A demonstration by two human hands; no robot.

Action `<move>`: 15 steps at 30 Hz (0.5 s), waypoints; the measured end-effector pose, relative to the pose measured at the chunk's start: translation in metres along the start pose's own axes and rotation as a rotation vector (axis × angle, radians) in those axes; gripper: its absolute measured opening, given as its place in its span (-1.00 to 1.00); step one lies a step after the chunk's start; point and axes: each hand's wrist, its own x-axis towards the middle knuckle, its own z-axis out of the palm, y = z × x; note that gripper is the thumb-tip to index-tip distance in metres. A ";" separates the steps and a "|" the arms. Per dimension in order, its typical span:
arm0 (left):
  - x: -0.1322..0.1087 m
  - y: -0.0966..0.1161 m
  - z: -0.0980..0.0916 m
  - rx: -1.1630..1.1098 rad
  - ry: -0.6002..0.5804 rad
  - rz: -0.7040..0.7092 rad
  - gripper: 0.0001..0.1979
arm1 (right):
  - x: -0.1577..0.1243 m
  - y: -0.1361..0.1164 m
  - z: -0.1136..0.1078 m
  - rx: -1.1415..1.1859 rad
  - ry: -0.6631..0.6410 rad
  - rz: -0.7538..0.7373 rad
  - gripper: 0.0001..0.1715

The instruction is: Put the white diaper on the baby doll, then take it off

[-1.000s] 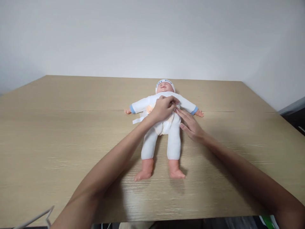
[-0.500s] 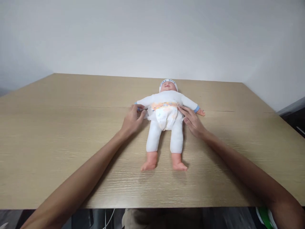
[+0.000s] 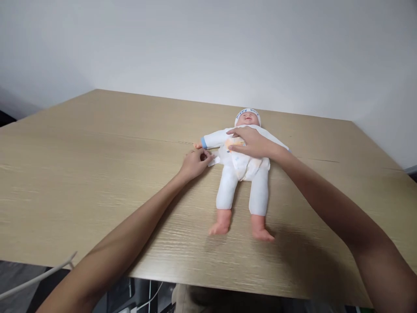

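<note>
A baby doll point(image 3: 226, 191) in a white bodysuit and a lettered white headband lies on its back, feet toward me. Round its hips sits a white diaper point(image 3: 243, 167) with an orange patterned waistband. At the doll's left side in view, my left hand point(image 3: 194, 164) pinches the diaper's white side tab point(image 3: 214, 161) between thumb and fingertips. Across the doll's belly reaches my right hand point(image 3: 250, 142), fingers apart over the waistband, which it partly covers. Whether its fingertips press on the waistband I cannot tell.
The doll lies on a wide light wood table point(image 3: 97, 182) with a thin seam across it. Behind the table rises a pale wall point(image 3: 208, 48). A white cable point(image 3: 39, 278) runs past the near left edge.
My right hand has moved from the diaper's right side across to its front. My left hand stays by the left tab. The view has shifted, placing the doll further right.
</note>
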 end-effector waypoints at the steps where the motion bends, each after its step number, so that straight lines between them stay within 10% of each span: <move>1: 0.000 -0.001 0.000 -0.011 0.004 -0.010 -0.68 | 0.011 0.004 0.001 -0.016 -0.013 0.019 -0.53; 8: -0.007 0.001 0.002 -0.044 0.030 0.007 -0.73 | 0.019 0.001 0.004 -0.092 0.088 -0.170 -0.65; 15: -0.003 0.001 0.004 -0.350 0.093 0.017 -0.77 | -0.001 -0.026 -0.006 -0.085 -0.303 -0.407 -0.63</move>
